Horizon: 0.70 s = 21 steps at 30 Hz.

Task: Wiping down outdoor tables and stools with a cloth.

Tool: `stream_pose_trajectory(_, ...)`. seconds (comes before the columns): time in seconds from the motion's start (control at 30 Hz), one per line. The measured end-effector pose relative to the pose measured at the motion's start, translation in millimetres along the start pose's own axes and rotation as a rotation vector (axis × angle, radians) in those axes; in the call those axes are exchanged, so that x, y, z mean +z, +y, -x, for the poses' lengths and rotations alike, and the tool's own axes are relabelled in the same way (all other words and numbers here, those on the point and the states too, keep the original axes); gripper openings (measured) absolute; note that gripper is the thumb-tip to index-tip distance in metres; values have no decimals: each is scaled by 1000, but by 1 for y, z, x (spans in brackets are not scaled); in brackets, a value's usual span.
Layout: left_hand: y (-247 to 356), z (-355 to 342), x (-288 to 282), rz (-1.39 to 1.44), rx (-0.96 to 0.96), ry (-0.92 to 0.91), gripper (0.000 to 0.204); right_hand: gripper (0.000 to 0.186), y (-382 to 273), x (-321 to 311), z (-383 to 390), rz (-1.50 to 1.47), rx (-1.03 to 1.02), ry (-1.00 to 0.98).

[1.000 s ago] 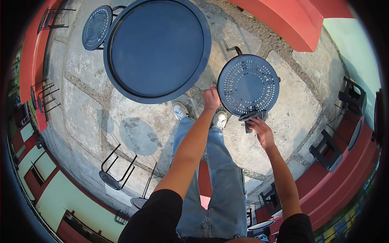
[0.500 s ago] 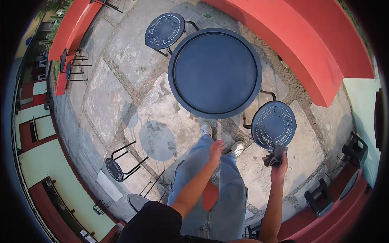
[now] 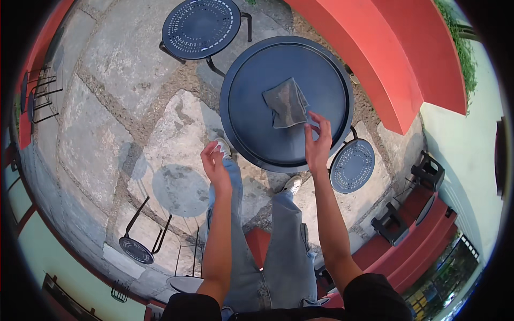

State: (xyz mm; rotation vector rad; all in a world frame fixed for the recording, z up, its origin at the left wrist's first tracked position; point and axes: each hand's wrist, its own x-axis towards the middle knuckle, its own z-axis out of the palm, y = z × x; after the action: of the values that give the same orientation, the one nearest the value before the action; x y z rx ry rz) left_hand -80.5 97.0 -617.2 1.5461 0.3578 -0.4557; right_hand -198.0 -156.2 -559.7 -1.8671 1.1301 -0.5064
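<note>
A round dark metal table [image 3: 254, 134] with a raised rim stands in front of me, a folded grey cloth [image 3: 285, 103] on its middle. My right hand [image 3: 317, 139] is open just below the cloth's right corner, fingers bent toward it and apart. My left hand [image 3: 214, 166] hangs open, holding nothing, beside the table's lower left edge over my legs. A perforated dark stool [image 3: 352, 166] stands at the table's lower right, and another stool [image 3: 201, 28] at its upper left.
A red low wall [image 3: 385, 96] curves along the upper right. More chairs [image 3: 136, 249] stand on the stone paving at the lower left and along the left edge [image 3: 40, 96]. Black plastic stools [image 3: 391, 222] stand by red ledges at the lower right, near a pale green wall [image 3: 460, 160].
The grey cloth has left my right hand at the right stool and lies on the table. My right hand has moved up to the table; my left hand moved left. The view has shifted.
</note>
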Motion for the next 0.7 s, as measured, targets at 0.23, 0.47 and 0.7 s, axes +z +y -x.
stream_pose_trajectory(0.23,49,-111,72,11,-40,-318,36,37,-21,97,-47,535,-208,133)
stream_pose_trajectory(0.47,21,-128,90,-481,313,-273,45,35,-25,151,-12,400,-386,3)
stream_pose_trajectory(0.7,25,-121,100,-382,254,-267,46,44,-5,109,64,433,-292,-240)
